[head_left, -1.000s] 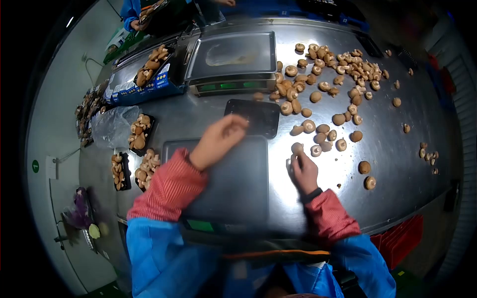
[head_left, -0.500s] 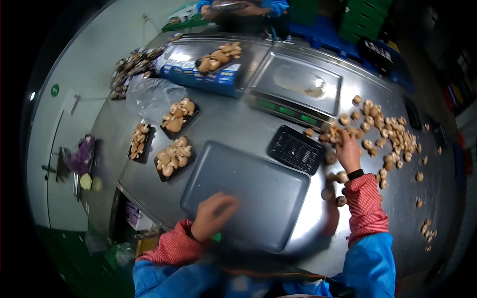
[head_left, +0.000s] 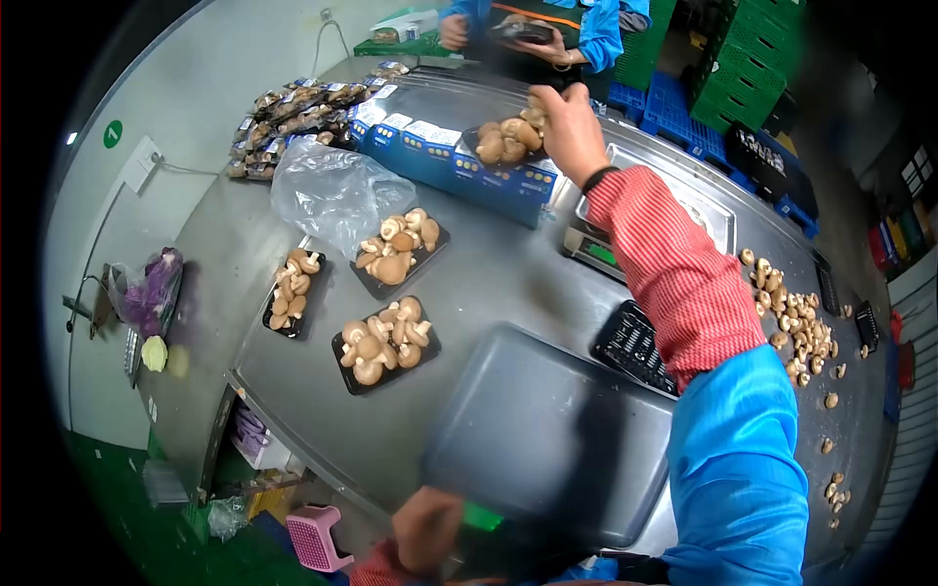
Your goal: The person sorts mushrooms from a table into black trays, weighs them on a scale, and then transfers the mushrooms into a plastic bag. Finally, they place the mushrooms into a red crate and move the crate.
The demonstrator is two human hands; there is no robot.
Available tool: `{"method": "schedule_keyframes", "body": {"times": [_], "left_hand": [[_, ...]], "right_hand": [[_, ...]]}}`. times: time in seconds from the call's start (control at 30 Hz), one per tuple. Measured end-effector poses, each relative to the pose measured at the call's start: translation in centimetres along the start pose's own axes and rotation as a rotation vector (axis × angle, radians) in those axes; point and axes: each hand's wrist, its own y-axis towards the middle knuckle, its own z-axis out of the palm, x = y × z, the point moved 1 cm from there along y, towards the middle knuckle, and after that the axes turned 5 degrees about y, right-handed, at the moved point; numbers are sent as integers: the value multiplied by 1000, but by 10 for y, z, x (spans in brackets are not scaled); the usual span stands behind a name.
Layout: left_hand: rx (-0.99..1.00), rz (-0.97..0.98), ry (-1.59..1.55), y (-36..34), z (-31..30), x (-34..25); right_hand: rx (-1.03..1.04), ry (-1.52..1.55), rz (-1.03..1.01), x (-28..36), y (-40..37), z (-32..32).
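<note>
My right hand [head_left: 575, 132] reaches over the far side of the steel table. Its fingers are closed around a mushroom [head_left: 533, 111] at the right end of a mushroom-filled black tray [head_left: 503, 145], on top of a blue box [head_left: 420, 146]. The fingertips are partly hidden. My left hand [head_left: 427, 527] hovers at the near edge of an upturned-looking grey tray [head_left: 547, 430]; motion smears its fingers. More filled black trays, a narrow one [head_left: 293, 291] and two wider ones [head_left: 389, 344] [head_left: 401, 249], lie left of the grey tray.
Beneath my right forearm are an unfilled black tray [head_left: 630, 344] and a scale [head_left: 596, 252]. Loose mushrooms [head_left: 796, 317] spread across the right side. A clear plastic bag [head_left: 337, 195] and packed mushrooms [head_left: 293, 122] lie back left. Opposite, a co-worker's hand [head_left: 557, 49] holds a dark pack.
My right hand has moved from the loose mushrooms, up and left, to the tray on the blue box. My left hand has dropped toward the near edge. The view has shifted.
</note>
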Motion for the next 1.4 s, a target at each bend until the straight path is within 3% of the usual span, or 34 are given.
{"method": "schedule_keyframes", "body": {"times": [0.07,0.17,0.2,0.27,0.3,0.37,0.57,0.63,0.7,0.77,0.83,0.87,0.9,0.97,1.03,1.17,1.23,1.3,1.4], "left_hand": [[-23,25,-37,2,-5,-1],[-63,4,-75,8,-10,-3],[-61,-45,-51,8,-10,-1],[-49,-92,-39,5,-12,2],[-39,-86,-49,4,-12,8],[-19,-46,-56,4,-12,9],[-3,71,-70,15,-5,-17],[52,154,-16,20,-5,-22],[91,281,75,38,-4,-18],[37,409,108,81,2,-16],[-5,481,226,144,10,-24],[38,405,186,181,18,-14],[-12,477,224,216,26,-24],[-65,547,275,291,46,-20],[-220,604,383,355,68,-11],[-440,450,689,434,99,8],[-385,299,753,452,107,10],[-291,205,792,456,110,1],[-306,191,701,468,110,12]], "right_hand": [[49,-71,-63,5,14,27],[412,-321,-66,5,9,58],[436,-331,-77,1,6,61],[521,-276,-78,52,9,13],[279,-143,-114,8,-4,28],[111,-55,-183,0,-22,2],[283,-27,138,7,-159,-121],[243,59,354,2,-212,-159],[166,76,439,-14,-272,-189],[37,40,499,-9,-326,-213],[50,90,747,10,-366,-237],[47,26,682,21,-380,-249],[45,-38,619,29,-394,-257],[-99,16,680,37,-429,-265],[-131,125,911,48,-464,-276],[-119,106,1120,83,-498,-283],[-39,73,1100,87,-515,-280],[226,-156,1014,87,-520,-282],[368,-295,896,80,-515,-274]]}}
